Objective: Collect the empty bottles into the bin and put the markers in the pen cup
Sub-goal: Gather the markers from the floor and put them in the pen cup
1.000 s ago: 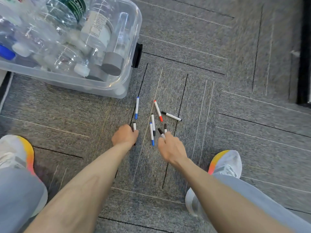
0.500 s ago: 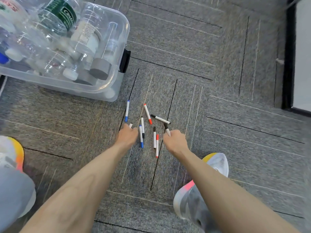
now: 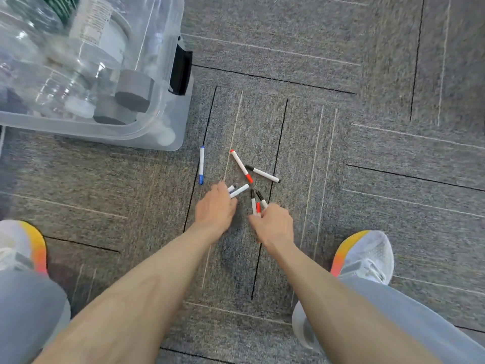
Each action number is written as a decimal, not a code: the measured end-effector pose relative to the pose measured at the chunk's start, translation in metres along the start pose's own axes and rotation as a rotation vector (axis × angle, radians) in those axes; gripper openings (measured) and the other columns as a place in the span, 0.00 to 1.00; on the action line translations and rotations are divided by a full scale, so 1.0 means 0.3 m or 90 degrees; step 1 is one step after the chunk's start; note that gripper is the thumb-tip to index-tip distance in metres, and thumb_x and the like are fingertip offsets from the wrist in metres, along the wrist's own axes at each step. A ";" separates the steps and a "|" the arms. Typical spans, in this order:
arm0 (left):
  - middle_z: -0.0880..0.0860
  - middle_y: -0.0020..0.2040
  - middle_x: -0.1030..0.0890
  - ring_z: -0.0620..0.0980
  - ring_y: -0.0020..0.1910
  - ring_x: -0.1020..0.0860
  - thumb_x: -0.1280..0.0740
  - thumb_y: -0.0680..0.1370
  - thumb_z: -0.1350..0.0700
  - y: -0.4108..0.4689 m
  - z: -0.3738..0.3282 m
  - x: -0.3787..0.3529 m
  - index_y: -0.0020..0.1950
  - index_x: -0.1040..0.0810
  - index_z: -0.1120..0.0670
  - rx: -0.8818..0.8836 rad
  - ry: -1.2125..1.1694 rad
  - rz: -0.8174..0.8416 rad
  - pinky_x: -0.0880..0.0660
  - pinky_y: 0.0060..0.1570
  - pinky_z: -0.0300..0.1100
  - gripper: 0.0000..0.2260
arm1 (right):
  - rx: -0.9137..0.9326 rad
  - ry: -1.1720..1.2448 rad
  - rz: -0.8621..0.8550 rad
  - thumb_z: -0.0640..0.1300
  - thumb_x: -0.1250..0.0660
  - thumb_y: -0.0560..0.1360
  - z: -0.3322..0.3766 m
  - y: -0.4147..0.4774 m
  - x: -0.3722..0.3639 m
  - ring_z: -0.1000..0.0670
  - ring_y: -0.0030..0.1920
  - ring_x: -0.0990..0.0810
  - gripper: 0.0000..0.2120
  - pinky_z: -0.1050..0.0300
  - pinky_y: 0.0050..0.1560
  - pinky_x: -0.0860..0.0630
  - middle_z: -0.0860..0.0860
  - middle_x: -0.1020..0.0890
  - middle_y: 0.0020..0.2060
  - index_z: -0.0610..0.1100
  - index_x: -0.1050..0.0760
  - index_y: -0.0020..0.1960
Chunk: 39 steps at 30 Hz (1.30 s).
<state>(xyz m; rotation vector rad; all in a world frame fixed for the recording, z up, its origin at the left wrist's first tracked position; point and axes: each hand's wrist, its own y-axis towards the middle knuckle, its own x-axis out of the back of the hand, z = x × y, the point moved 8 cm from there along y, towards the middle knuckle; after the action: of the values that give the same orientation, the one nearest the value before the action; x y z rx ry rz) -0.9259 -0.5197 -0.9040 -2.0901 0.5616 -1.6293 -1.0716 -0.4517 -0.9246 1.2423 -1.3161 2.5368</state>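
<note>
Just beyond the left hand [image 3: 215, 206] lies a marker [image 3: 201, 165] (blue)

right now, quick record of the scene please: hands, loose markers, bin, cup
left hand: grips left bunch of markers, ends poking out
right hand: grips right bunch of markers, black and red ends showing
loose on carpet: blue marker, red marker, black marker
bin: clear plastic, holds bottles
pen cup: not in view
</note>
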 end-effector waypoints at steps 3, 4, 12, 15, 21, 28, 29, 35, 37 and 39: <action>0.50 0.38 0.26 0.56 0.38 0.25 0.43 0.83 0.49 -0.044 -0.011 0.071 0.48 0.37 0.53 -0.072 -0.158 0.021 0.34 0.35 0.47 0.09 | 0.050 -0.050 -0.022 0.48 0.32 0.73 0.017 -0.015 0.018 0.40 0.45 0.18 0.12 0.53 0.40 0.27 0.42 0.18 0.43 0.39 0.24 0.49; 0.49 0.35 0.28 0.53 0.34 0.27 0.44 0.83 0.48 -0.069 -0.023 0.111 0.47 0.37 0.51 -0.103 -0.205 0.016 0.35 0.33 0.47 0.09 | 0.079 -0.093 -0.017 0.47 0.34 0.74 0.027 -0.021 0.019 0.39 0.46 0.18 0.11 0.52 0.40 0.26 0.42 0.18 0.45 0.39 0.24 0.50; 0.46 0.30 0.36 0.43 0.25 0.38 0.43 0.83 0.51 -0.227 -0.012 0.337 0.42 0.40 0.46 -0.149 -0.406 -0.043 0.40 0.29 0.39 0.11 | 0.229 -0.214 -0.005 0.50 0.47 0.83 0.133 -0.069 0.127 0.41 0.38 0.21 0.14 0.50 0.36 0.26 0.45 0.20 0.42 0.40 0.29 0.52; 0.47 0.31 0.34 0.42 0.25 0.37 0.41 0.83 0.50 -0.214 0.042 0.327 0.46 0.37 0.50 -0.106 -0.427 -0.048 0.39 0.26 0.36 0.08 | 0.296 -0.179 0.016 0.48 0.46 0.83 0.236 -0.082 0.158 0.45 0.35 0.28 0.10 0.53 0.34 0.32 0.47 0.25 0.40 0.42 0.32 0.51; 0.48 0.32 0.31 0.45 0.28 0.35 0.37 0.81 0.51 -0.123 0.138 0.257 0.46 0.32 0.51 -0.050 -0.461 -0.024 0.40 0.23 0.34 0.08 | 0.284 -0.112 -0.030 0.46 0.45 0.83 0.352 0.035 0.165 0.50 0.29 0.27 0.09 0.54 0.28 0.28 0.47 0.21 0.37 0.40 0.32 0.51; 0.48 0.32 0.30 0.47 0.27 0.34 0.37 0.81 0.50 -0.028 0.287 0.212 0.44 0.31 0.51 0.018 -0.388 -0.054 0.38 0.27 0.43 0.09 | 0.249 -0.236 -0.037 0.48 0.37 0.80 0.456 0.158 0.084 0.43 0.37 0.20 0.11 0.47 0.39 0.20 0.44 0.20 0.41 0.39 0.31 0.52; 0.48 0.32 0.30 0.47 0.27 0.35 0.37 0.81 0.50 -0.020 0.305 0.207 0.44 0.32 0.51 0.028 -0.396 -0.054 0.38 0.26 0.42 0.09 | 0.253 -0.249 -0.029 0.48 0.37 0.79 0.463 0.157 0.078 0.43 0.37 0.20 0.11 0.47 0.39 0.20 0.45 0.20 0.40 0.40 0.31 0.51; 0.48 0.33 0.26 0.49 0.28 0.29 0.37 0.80 0.44 0.057 0.289 0.242 0.44 0.31 0.53 0.073 -0.242 -0.107 0.36 0.27 0.44 0.13 | 0.318 -0.175 0.013 0.52 0.44 0.82 0.451 0.070 0.122 0.50 0.28 0.26 0.12 0.58 0.26 0.31 0.51 0.25 0.32 0.43 0.31 0.46; 0.49 0.36 0.23 0.51 0.33 0.25 0.37 0.79 0.43 0.095 0.244 0.240 0.47 0.30 0.53 0.073 -0.210 -0.106 0.32 0.30 0.44 0.13 | 0.328 -0.139 0.019 0.52 0.44 0.82 0.428 0.028 0.157 0.51 0.27 0.27 0.12 0.57 0.26 0.33 0.51 0.24 0.32 0.44 0.34 0.49; 0.52 0.42 0.19 0.54 0.38 0.21 0.36 0.78 0.43 0.138 0.209 0.222 0.51 0.29 0.54 0.080 -0.184 -0.097 0.27 0.35 0.45 0.14 | 0.345 -0.152 0.022 0.51 0.44 0.82 0.396 -0.004 0.182 0.48 0.28 0.26 0.10 0.55 0.27 0.32 0.50 0.23 0.34 0.43 0.36 0.52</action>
<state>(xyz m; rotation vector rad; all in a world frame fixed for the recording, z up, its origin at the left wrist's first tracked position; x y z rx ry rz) -0.8521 -0.5857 -0.8877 -2.2643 0.2039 -1.3635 -1.0325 -0.5510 -0.8491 1.6569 -0.6840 2.9582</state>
